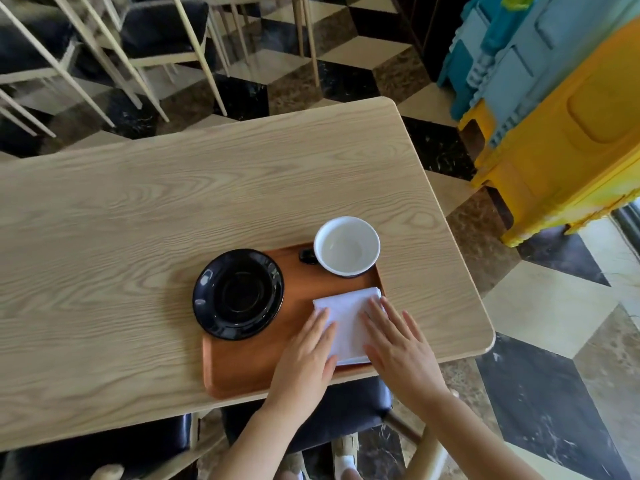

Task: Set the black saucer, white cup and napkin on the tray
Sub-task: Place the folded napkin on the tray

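Note:
A brown wooden tray [249,368] lies near the table's front edge. On its left part sits the black saucer [238,294], overhanging the tray's left rim. The white cup [346,246] with a dark handle stands upright and empty at the tray's far right corner. A folded white napkin [348,317] lies flat on the tray's right side. My left hand [308,355] rests flat on the napkin's left edge, fingers together and extended. My right hand [398,344] lies flat on the napkin's right edge, partly over the tray's rim. Neither hand grips anything.
The light wooden table [173,209] spreads to the left and back. A dark-cushioned chair [353,407] stands below the front edge. More chairs [156,32] stand at the back, and blue and yellow plastic crates [561,109] are stacked at the right.

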`<state>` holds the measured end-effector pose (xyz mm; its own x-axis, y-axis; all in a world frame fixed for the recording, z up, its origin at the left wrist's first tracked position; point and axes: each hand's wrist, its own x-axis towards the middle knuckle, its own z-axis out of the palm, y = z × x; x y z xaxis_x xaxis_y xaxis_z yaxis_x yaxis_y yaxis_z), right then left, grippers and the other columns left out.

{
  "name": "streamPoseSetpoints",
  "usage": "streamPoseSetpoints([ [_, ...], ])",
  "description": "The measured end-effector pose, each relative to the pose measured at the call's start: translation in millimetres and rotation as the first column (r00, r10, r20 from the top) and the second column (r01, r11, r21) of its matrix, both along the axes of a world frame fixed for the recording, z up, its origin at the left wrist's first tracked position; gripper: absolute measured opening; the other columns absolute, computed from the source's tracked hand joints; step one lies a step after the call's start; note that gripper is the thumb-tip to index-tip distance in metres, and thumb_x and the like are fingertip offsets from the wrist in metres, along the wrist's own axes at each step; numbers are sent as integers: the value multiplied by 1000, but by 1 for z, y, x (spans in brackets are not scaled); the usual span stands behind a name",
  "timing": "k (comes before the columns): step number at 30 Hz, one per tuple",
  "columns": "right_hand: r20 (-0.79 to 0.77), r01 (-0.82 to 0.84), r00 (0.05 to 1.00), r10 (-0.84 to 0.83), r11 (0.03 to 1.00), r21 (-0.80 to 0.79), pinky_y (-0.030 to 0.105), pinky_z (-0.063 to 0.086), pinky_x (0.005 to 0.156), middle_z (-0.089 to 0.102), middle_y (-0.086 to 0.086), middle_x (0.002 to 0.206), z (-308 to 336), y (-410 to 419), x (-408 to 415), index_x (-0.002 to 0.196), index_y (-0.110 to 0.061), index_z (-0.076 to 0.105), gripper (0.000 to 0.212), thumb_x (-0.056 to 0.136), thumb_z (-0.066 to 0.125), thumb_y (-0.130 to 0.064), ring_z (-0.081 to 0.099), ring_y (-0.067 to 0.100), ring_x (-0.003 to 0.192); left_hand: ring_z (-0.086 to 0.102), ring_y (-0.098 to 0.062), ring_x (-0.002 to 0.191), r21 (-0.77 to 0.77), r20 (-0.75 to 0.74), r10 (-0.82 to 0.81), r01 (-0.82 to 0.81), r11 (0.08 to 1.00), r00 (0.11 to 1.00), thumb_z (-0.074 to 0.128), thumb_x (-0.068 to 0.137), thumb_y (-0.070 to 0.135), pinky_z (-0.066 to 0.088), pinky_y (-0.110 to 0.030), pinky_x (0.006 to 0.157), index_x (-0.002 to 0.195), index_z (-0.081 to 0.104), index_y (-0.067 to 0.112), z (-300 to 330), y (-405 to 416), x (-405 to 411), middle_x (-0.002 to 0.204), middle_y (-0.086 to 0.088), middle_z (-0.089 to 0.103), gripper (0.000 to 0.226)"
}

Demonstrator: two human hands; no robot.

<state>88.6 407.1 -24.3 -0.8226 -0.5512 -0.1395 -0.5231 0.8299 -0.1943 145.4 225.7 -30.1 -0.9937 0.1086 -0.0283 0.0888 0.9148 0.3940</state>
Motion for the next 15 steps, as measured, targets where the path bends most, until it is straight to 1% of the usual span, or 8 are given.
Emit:
streamPoseSetpoints([
  [2, 44, -4, 999, 3, 1000, 18, 34, 10, 111, 43, 7, 146, 2, 1, 0, 134, -14, 42, 51, 87, 35, -33, 24, 19, 137, 36, -19, 136, -45, 38, -3, 5, 999, 999, 40, 88, 28, 48, -34, 97, 129, 51, 12, 2, -1, 1, 145, -6, 45, 45],
  [4, 56, 25, 998, -27, 999, 28, 35, 7, 112, 44, 8, 145, 5, -1, 0, 134, -14, 41, 48, 91, 30, -33, 24, 20, 137, 35, -19, 136, -66, 62, -6, 10, 998, 998, 33, 88, 31, 49, -34, 97, 131, 48, 14, 3, -3, 1, 146, -6, 43, 49],
  [5, 58, 47, 997, -49, 999, 28, 36, 9, 112, 46, 9, 143, 8, -4, 1, 132, -14, 43, 47, 95, 23, -33, 27, 21, 137, 35, -20, 137, -69, 63, -17, 21, 997, 998, 35, 88, 31, 49, -35, 97, 132, 47, 15, 4, -4, 2, 147, -7, 42, 49],
  [7, 61, 68, 996, -68, 998, 7, 40, 17, 111, 50, 11, 140, 15, -18, 2, 128, -13, 49, 57, 98, 9, -38, 36, 26, 135, 34, -21, 137, -84, 41, -34, 38, 996, 999, 45, 87, 31, 46, -39, 100, 134, 43, 17, 11, -7, 3, 147, -8, 40, 50],
  [8, 39, 56, 998, -55, 998, -16, 42, 21, 109, 51, 12, 138, 19, -27, 3, 127, -13, 52, 60, 98, 7, -40, 39, 26, 134, 33, -21, 137, -98, 24, -24, 26, 995, 999, 50, 86, 31, 43, -41, 102, 136, 40, 18, 16, -11, 4, 148, -8, 39, 53],
  [11, -19, -33, 999, 32, 997, -74, 46, 35, 107, 51, 9, 139, 25, -62, 2, 126, -15, 52, 49, 97, 20, -37, 34, 24, 135, 26, -19, 140, -125, -5, 119, -118, 985, 993, 40, 90, 35, 31, -48, 109, 142, 30, 20, 28, -36, 12, 152, -6, 32, 55],
  [13, -31, -89, 996, 87, 993, -74, 48, 44, 100, 51, 7, 140, 28, -87, -1, 125, -17, 53, 44, 90, 33, -35, 29, 21, 134, 25, -19, 141, -143, 22, 230, -224, 964, 973, 33, 90, 39, 31, -53, 109, 142, 30, 22, 28, -60, 21, 153, -6, 30, 55],
  [15, -27, -145, 989, 143, 988, -51, 50, 44, 97, 50, 4, 140, 29, -110, -4, 126, -20, 52, 47, 83, 36, -33, 33, 21, 134, 28, -23, 139, -177, 72, 278, -262, 949, 958, 27, 93, 43, 32, -57, 106, 141, 32, 22, 24, -84, 32, 152, -9, 31, 53],
])
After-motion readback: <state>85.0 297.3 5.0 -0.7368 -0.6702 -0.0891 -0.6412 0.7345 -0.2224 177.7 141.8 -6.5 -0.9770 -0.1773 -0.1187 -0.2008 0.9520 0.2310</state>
